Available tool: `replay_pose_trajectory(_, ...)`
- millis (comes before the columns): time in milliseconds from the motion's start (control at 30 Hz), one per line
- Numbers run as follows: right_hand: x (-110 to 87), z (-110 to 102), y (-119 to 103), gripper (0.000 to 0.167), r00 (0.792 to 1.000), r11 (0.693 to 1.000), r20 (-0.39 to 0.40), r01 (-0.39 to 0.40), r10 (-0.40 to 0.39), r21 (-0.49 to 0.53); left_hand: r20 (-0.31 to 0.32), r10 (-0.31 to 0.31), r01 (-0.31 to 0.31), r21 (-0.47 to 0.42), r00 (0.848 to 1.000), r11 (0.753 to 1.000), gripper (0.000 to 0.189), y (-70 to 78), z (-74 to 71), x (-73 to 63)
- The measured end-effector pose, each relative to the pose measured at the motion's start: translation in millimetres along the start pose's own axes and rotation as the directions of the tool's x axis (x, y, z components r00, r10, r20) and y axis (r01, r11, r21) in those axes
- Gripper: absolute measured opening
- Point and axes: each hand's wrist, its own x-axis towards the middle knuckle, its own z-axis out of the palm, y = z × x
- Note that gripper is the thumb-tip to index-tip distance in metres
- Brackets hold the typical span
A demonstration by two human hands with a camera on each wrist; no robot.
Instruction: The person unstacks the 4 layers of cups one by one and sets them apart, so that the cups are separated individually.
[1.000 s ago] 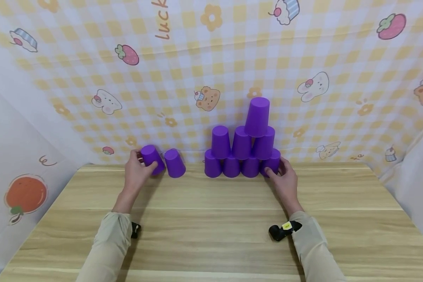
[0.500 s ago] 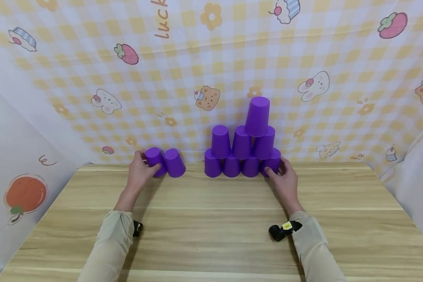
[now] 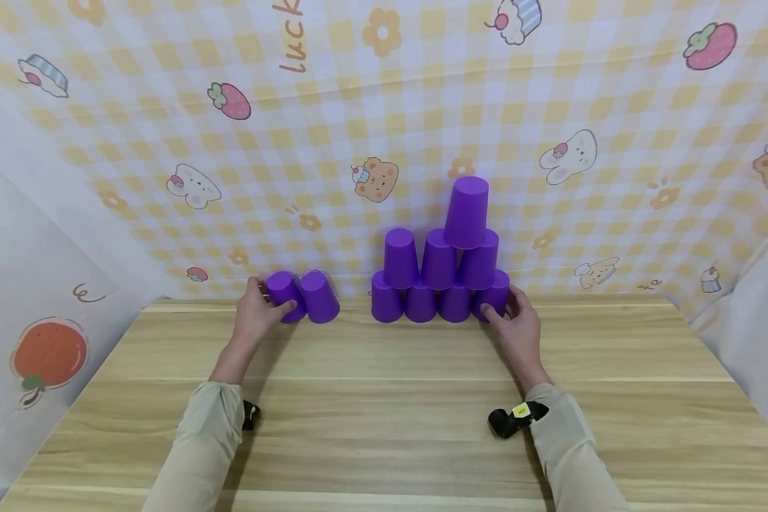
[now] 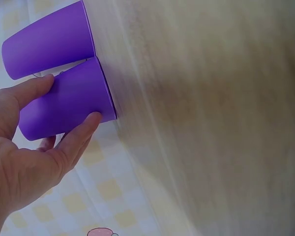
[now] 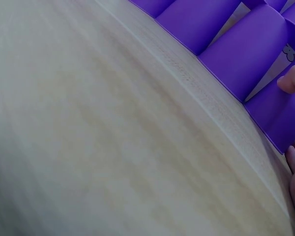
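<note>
My left hand (image 3: 254, 315) grips an upside-down purple cup (image 4: 69, 101) between thumb and fingers. Its rim meets that of a second upside-down purple cup (image 3: 320, 297) just to the right. Further right rises a stack of purple cups (image 3: 436, 263): a bottom row of several, three in the row above, and a single top cup (image 3: 467, 213) over the right pair. My right hand (image 3: 517, 331) holds the rightmost bottom cup (image 5: 278, 110), thumb on its front and fingers round its right side. In the right wrist view only part of that hand shows.
The wooden table (image 3: 384, 412) ends at a wall covered with a yellow checked cloth (image 3: 333, 142), close behind the cups. Bare table lies between the left pair and the stack. A black wrist camera (image 3: 512, 419) sits at my right sleeve.
My left hand has slid its cup to the right, closing the gap to the neighbouring cup, which has shifted very slightly right. The right hand and the stack have stayed in place.
</note>
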Motion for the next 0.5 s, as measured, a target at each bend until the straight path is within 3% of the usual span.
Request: replay_pose_trajectory(500,0.6,0.5,1.6,0.057,1.0,1.0,0.003,-0.009,0.009,0.009,0.024,0.017,-0.017,-0.002,1.0,1.0,0.06,-3.0,-2.2,0.0)
